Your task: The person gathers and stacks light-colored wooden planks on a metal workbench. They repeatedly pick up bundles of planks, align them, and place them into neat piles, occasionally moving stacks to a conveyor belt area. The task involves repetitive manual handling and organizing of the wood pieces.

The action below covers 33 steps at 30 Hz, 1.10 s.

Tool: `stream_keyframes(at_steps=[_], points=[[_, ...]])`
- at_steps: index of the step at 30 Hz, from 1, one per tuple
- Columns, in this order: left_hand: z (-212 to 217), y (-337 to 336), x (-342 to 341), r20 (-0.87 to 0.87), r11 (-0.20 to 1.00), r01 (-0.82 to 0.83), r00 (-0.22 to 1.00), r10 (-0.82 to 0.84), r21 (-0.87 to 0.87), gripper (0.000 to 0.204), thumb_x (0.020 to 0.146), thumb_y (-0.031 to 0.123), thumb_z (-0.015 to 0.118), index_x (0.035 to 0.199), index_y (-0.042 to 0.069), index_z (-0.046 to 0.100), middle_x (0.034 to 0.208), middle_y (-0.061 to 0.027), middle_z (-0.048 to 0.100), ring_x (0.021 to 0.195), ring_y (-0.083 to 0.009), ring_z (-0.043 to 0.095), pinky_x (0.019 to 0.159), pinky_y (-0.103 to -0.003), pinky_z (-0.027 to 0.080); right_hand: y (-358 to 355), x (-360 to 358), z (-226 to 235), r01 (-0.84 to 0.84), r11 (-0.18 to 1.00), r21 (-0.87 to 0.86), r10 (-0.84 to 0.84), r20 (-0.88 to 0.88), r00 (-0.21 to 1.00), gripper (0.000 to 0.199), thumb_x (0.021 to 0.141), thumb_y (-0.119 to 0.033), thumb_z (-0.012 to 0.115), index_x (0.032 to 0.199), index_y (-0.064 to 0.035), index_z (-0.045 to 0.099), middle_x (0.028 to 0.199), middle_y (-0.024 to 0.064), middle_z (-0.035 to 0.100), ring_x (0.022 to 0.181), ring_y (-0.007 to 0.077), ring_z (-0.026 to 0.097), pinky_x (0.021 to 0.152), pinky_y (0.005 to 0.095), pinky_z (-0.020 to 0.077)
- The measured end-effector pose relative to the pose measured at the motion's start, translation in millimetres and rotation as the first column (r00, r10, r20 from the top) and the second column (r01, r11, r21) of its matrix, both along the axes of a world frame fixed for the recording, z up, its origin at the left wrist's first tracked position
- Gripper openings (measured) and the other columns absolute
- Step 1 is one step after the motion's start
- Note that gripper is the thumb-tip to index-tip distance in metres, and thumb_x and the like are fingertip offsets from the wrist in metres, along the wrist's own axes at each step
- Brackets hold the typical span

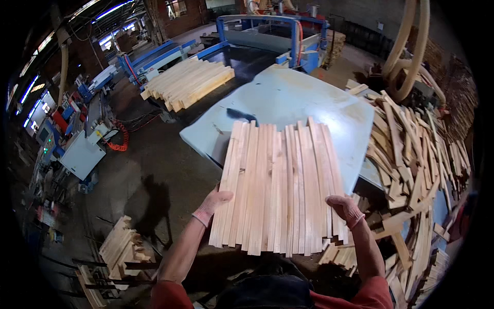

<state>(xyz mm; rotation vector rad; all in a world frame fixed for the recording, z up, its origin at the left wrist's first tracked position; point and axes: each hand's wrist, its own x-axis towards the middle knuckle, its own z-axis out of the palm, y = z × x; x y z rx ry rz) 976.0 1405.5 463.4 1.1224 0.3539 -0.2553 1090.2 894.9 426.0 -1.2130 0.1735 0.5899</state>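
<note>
A wide row of pale wooden strips (278, 190), packed side by side, is gripped between my two gloved hands in front of me. My left hand (212, 205) presses on the row's left edge, its thumb over the top. On the right edge my right hand (346, 208) does the same, thumb on the outer strip. The fingers of both hands are mostly hidden beneath or behind the wood. The far ends of the strips overlap the light grey-blue tabletop (319, 103); whether they rest on it I cannot tell.
Beyond the tabletop, another row of wooden strips (190, 80) lies by a blue-framed machine (296, 44). A large heap of loose wood pieces (406, 149) fills the right side, below thick hoses (411, 46). Lower left, stacked strips (121, 244) sit on dark bars. A control cabinet (82, 157) stands left.
</note>
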Motion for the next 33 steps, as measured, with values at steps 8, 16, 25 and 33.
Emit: stream_keyframes(at_steps=[8,16,25,33], points=[[-17.3,134.8,201.3,0.04,0.919,0.107,0.99,-0.132,0.381,0.095,0.093,0.038,0.082,0.167,0.002,0.035,0.155,-0.0169,0.057,0.138,-0.0259,0.058,0.115,-0.041,0.05,153.9,124.2,20.2,0.19,0.972,0.136,-0.188,-0.03,0.982,0.009,0.092,0.0,0.07,0.084,0.0004,0.064,0.082,0.0052,0.062,0.075,0.0162,0.06,0.071,0.0311,0.0491],[20.9,204.9,378.3,-0.111,0.297,0.171,0.972,-0.209,0.94,0.076,0.085,0.058,0.086,0.131,0.0,0.072,0.127,-0.0219,0.077,0.119,-0.033,0.073,0.105,-0.044,0.055,267.8,220.6,5.3,0.247,0.786,-0.567,0.063,0.471,0.88,0.025,0.1,-0.024,0.063,0.092,-0.0004,0.065,0.078,0.0095,0.061,0.076,0.0218,0.059,0.075,0.0404,0.0507],[-59.4,247.8,471.8,0.014,0.345,0.119,0.933,-0.36,0.931,0.086,0.09,0.056,0.082,0.15,0.001,0.053,0.14,-0.0235,0.07,0.129,-0.0372,0.068,0.108,-0.045,0.054,339.6,222.7,-22.3,0.527,0.237,-0.816,-0.294,0.456,0.84,0.084,0.094,-0.057,0.066,0.146,0.0088,0.06,0.146,0.0322,0.063,0.135,0.0441,0.062,0.113,0.0482,0.0489],[-126.8,326.7,406.7,0.305,0.658,0.216,0.754,-0.581,0.721,0.093,0.107,0.05,0.064,0.17,-0.004,0.024,0.164,-0.027,0.049,0.153,-0.0339,0.047,0.127,-0.039,0.033,593.3,18.9,-45.1,0.663,0.657,-0.359,-0.307,0.676,0.67,0.064,0.098,-0.008,0.077,0.159,-0.0085,0.056,0.126,0.0114,0.074,0.113,0.0199,0.072,0.094,0.0368,0.0641]])
